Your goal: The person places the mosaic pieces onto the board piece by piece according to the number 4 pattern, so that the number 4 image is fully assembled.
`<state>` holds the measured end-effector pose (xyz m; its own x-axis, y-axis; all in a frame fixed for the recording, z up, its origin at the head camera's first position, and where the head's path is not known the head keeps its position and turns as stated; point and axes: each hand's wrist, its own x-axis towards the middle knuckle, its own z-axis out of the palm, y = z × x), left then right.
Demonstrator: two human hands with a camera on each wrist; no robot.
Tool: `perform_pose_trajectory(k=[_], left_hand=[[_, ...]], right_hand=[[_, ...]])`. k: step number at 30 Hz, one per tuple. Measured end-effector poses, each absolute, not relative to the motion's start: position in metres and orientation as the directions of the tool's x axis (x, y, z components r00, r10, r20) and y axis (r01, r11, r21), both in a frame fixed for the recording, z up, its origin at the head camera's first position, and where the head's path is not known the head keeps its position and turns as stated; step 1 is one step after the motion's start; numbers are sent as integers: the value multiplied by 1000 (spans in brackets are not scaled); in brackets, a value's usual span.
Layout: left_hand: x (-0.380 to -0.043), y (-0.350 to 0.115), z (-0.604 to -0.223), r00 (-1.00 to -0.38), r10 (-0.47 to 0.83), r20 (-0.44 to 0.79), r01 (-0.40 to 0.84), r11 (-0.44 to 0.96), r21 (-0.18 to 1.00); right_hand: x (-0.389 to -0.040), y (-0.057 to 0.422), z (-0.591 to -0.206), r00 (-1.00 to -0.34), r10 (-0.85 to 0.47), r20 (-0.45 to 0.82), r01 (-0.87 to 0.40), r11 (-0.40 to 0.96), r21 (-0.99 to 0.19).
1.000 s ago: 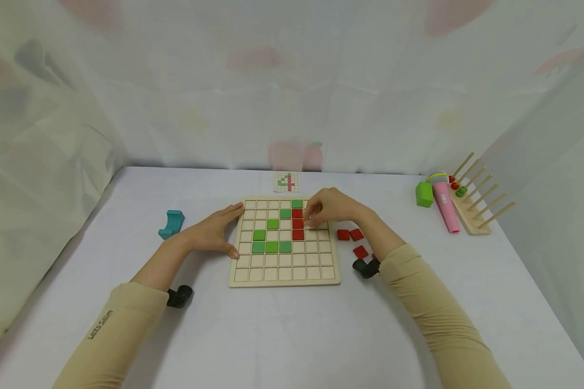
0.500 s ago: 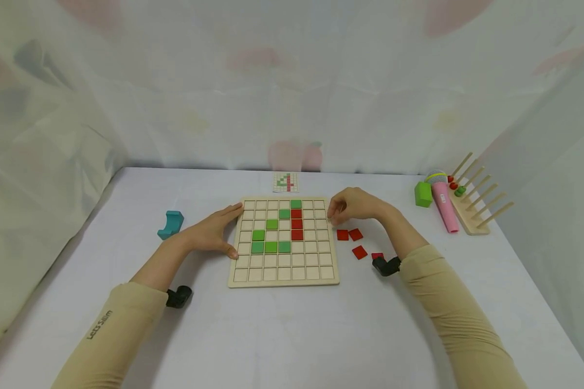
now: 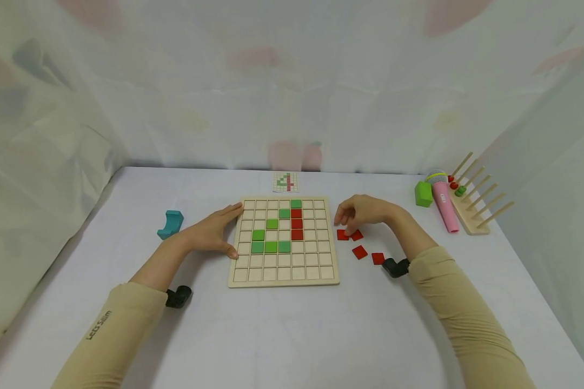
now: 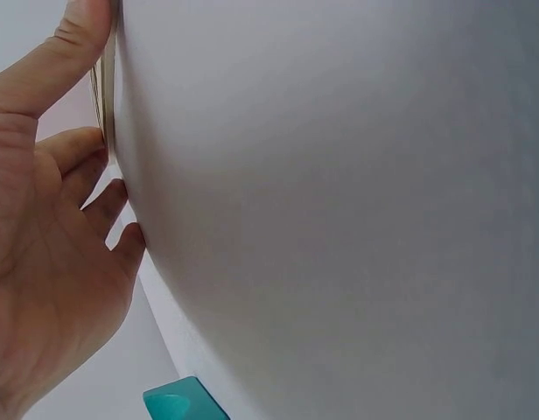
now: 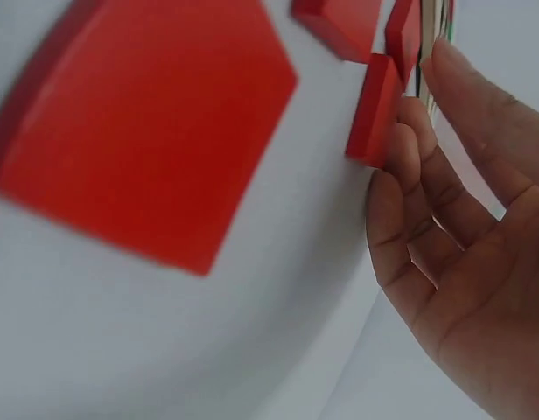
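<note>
A square wooden grid board [image 3: 284,274] lies on the white table with green tiles [image 3: 271,247] in a stepped line and three red tiles [image 3: 297,223] in a column. My left hand [image 3: 209,229] rests along its left edge, thumb and fingers spread. To the right of the board lie several loose red tiles [image 3: 360,252]. Close over the two nearest the board is my right hand [image 3: 365,209], its fingers loosely bent. In the right wrist view, its fingertips are right at a red tile [image 5: 374,109], and the thumb stands apart from them.
A small pattern card [image 3: 285,182] lies behind the board. On the left sits a teal curved block [image 3: 172,224]. At the far right are a green block [image 3: 423,194], a pink toy microphone [image 3: 445,207] and a wooden base with upright pegs [image 3: 477,224].
My right hand has moved right, off the board, then down to the loose red tiles. The left hand has stayed at the board's edge.
</note>
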<state>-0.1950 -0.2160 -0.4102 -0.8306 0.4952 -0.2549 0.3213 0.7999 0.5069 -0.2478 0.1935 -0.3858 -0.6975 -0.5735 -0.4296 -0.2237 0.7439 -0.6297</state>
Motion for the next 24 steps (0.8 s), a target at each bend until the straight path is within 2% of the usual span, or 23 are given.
perform_pose_trajectory(k=[9, 24], left_hand=[[-195, -216, -409, -831, 493, -259, 316, 800, 509], [-194, -215, -409, -833, 490, -257, 314, 801, 510]], right_hand=[[-247, 193, -390, -665, -605, -437, -208, 713, -670], [-244, 194, -392, -666, -620, -416, -219, 695, -685]])
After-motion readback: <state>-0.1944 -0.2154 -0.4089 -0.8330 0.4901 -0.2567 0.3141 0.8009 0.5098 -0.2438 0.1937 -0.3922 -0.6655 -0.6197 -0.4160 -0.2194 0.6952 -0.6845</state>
